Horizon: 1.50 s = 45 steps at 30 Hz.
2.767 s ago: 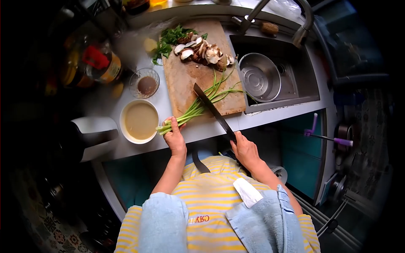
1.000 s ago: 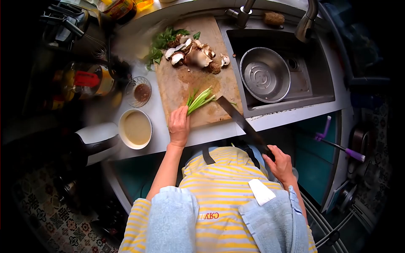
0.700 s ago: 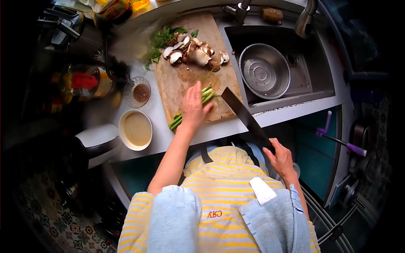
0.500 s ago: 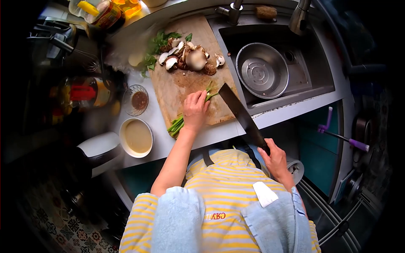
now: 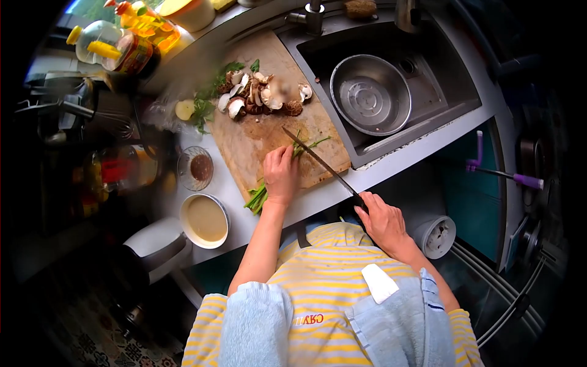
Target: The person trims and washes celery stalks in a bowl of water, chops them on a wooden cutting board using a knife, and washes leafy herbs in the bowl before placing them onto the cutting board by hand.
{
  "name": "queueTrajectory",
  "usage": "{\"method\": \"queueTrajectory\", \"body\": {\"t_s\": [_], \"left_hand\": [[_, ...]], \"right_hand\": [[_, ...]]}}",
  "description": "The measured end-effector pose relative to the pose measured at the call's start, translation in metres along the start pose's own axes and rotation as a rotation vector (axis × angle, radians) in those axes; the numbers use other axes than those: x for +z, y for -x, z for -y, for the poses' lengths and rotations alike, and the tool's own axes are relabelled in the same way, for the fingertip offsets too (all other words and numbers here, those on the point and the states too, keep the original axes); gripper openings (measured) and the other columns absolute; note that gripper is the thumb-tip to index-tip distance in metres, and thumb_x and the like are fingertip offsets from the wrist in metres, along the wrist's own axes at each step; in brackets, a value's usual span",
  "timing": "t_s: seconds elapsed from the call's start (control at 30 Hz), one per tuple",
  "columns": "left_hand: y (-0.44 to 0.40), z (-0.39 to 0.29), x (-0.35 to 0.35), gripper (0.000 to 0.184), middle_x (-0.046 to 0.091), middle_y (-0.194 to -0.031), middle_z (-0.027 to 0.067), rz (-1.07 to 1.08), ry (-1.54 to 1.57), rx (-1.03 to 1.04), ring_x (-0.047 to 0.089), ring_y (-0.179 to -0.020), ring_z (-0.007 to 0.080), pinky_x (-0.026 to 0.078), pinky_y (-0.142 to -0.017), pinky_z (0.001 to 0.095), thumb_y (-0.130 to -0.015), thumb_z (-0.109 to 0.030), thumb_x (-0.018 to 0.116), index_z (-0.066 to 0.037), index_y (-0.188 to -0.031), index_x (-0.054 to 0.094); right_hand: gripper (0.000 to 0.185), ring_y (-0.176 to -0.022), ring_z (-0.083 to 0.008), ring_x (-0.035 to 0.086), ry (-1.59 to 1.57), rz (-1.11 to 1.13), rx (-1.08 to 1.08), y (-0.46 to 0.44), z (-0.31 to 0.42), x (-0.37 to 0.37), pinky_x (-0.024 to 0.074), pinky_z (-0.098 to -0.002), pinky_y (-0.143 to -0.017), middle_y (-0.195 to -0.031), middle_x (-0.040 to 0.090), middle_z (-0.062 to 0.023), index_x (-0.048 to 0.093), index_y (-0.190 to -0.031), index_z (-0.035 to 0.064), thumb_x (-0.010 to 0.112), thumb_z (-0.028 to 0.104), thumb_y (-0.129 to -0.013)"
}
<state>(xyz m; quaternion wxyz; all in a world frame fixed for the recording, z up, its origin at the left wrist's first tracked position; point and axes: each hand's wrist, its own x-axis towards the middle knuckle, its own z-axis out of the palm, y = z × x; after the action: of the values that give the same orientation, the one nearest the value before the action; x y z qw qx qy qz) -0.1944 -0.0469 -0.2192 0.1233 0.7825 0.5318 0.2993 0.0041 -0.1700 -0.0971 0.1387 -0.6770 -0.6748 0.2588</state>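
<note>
My left hand (image 5: 280,176) is closed over a bunch of green stalks (image 5: 257,197) on the wooden cutting board (image 5: 241,144). The stalks stick out on both sides of the fingers. In my right hand (image 5: 380,219) is the handle of a cleaver (image 5: 324,162), its dark blade seen nearly edge-on. The blade crosses the stalks just right of my left fingertips. A few thin green pieces (image 5: 319,142) lie beyond the blade. Farther up the board sits a pile of sliced mushrooms (image 5: 257,92) with green leaves (image 5: 205,110) at its left.
A metal basin (image 5: 371,95) stands in the sink (image 5: 449,92) at the right. Left of the board are a glass bowl of brown sauce (image 5: 200,168), a bowl of cloudy liquid (image 5: 206,220) and a halved pale vegetable (image 5: 184,110). Bottles (image 5: 125,52) stand at the back left.
The cleaver has swung left and turned from showing its flat side to nearly edge-on, now against the stalks. My right hand moved up and left; my left hand still holds the stalks.
</note>
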Motion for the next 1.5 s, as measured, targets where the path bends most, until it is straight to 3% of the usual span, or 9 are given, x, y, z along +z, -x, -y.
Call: {"method": "queueTrajectory", "body": {"t_s": [0.27, 0.47, 0.83, 1.03, 1.07, 1.17, 1.2, 1.43, 1.5], "left_hand": [[0.0, 0.006, -0.001, 0.03, 0.055, -0.094, 0.0103, -0.004, -0.012, 0.055, 0.051, -0.088, 0.0272, 0.042, -0.078, 0.0367, -0.069, -0.005, 0.062, -0.005, -0.099, 0.057], [-0.005, 0.027, -0.012, 0.031, 0.054, -0.094, 0.0119, -0.085, -0.097, -0.1, 0.05, -0.086, 0.0281, 0.041, -0.078, 0.0363, -0.072, -0.006, 0.062, -0.004, -0.102, 0.056], [-0.007, 0.023, -0.004, 0.034, 0.054, -0.096, 0.0102, -0.089, -0.077, -0.088, 0.05, -0.089, 0.0282, 0.042, -0.079, 0.036, -0.07, -0.008, 0.064, -0.006, -0.104, 0.056], [-0.017, 0.014, 0.002, 0.035, 0.054, -0.096, 0.0107, -0.09, -0.042, -0.136, 0.05, -0.091, 0.0278, 0.041, -0.081, 0.0362, -0.07, -0.009, 0.065, -0.005, -0.103, 0.057], [-0.019, 0.014, 0.001, 0.047, 0.054, -0.099, 0.0107, -0.065, -0.06, -0.131, 0.05, -0.092, 0.0278, 0.04, -0.082, 0.0369, -0.067, -0.013, 0.068, -0.006, -0.111, 0.052], [-0.017, 0.004, -0.017, 0.058, 0.053, -0.103, 0.0132, -0.032, -0.045, -0.148, 0.049, -0.094, 0.0309, 0.04, -0.082, 0.0385, -0.067, -0.016, 0.07, -0.006, -0.118, 0.044], [-0.012, 0.006, -0.026, 0.073, 0.05, -0.111, 0.0155, -0.008, -0.036, -0.106, 0.047, -0.101, 0.0327, 0.039, -0.086, 0.0388, -0.064, -0.018, 0.073, -0.005, -0.125, 0.035], [0.055, 0.019, -0.059, 0.076, 0.045, -0.12, 0.0159, 0.067, 0.052, -0.188, 0.043, -0.111, 0.0322, 0.035, -0.094, 0.0391, -0.061, -0.012, 0.074, -0.004, -0.125, 0.034], [0.065, 0.022, -0.053, 0.066, 0.048, -0.117, 0.0154, 0.001, 0.014, -0.176, 0.045, -0.108, 0.0317, 0.036, -0.092, 0.0386, -0.064, -0.009, 0.071, -0.005, -0.122, 0.039]], "right_hand": [[0.02, -0.057, -0.0353, 0.056, 0.075, 0.05, 0.005, -0.008, -0.007, 0.032, 0.0454, -0.0433, -0.048, -0.07, 0.052, -0.0154, 0.041, -0.095, 0.0075, 0.054, 0.016, -0.081], [0.025, -0.063, -0.035, 0.056, -0.084, -0.044, -0.009, -0.005, -0.01, 0.012, 0.0453, -0.0422, -0.053, -0.077, 0.055, -0.014, 0.044, -0.101, 0.0073, 0.056, 0.016, -0.08], [0.023, -0.061, -0.037, 0.055, 0.082, 0.005, 0.086, -0.011, -0.02, 0.024, 0.0446, -0.0451, -0.052, -0.073, 0.054, -0.0154, 0.039, -0.097, 0.0072, 0.053, 0.016, -0.081], [0.021, -0.067, -0.0367, 0.056, -0.1, -0.024, 0.098, -0.016, -0.026, 0.01, 0.0445, -0.0435, -0.055, -0.076, 0.058, -0.0155, 0.041, -0.095, 0.007, 0.054, 0.016, -0.081], [0.022, -0.07, -0.0356, 0.057, -0.124, -0.061, 0.104, -0.015, -0.024, 0.006, 0.0447, -0.0422, -0.056, -0.078, 0.059, -0.015, 0.045, -0.097, 0.0073, 0.056, 0.017, -0.08], [0.024, -0.07, -0.0353, 0.057, -0.147, -0.151, 0.075, -0.004, -0.016, -0.004, 0.0456, -0.041, -0.057, -0.08, 0.06, -0.0143, 0.048, -0.099, 0.0078, 0.057, 0.017, -0.079], [0.025, -0.069, -0.034, 0.057, -0.157, -0.17, 0.066, 0.0, -0.016, -0.006, 0.0465, -0.0387, -0.057, -0.083, 0.06, -0.0123, 0.052, -0.1, 0.0079, 0.06, 0.016, -0.078], [0.027, -0.064, -0.0275, 0.058, 0.065, -0.11, -0.167, 0.004, -0.006, -0.01, 0.0465, -0.034, -0.051, -0.079, 0.059, -0.0085, 0.054, -0.1, 0.0086, 0.063, 0.017, -0.076], [0.028, -0.06, -0.0265, 0.057, 0.112, -0.101, -0.217, -0.001, -0.004, -0.003, 0.0454, -0.0337, -0.048, -0.074, 0.055, -0.0081, 0.054, -0.101, 0.0092, 0.063, 0.017, -0.075]]}}
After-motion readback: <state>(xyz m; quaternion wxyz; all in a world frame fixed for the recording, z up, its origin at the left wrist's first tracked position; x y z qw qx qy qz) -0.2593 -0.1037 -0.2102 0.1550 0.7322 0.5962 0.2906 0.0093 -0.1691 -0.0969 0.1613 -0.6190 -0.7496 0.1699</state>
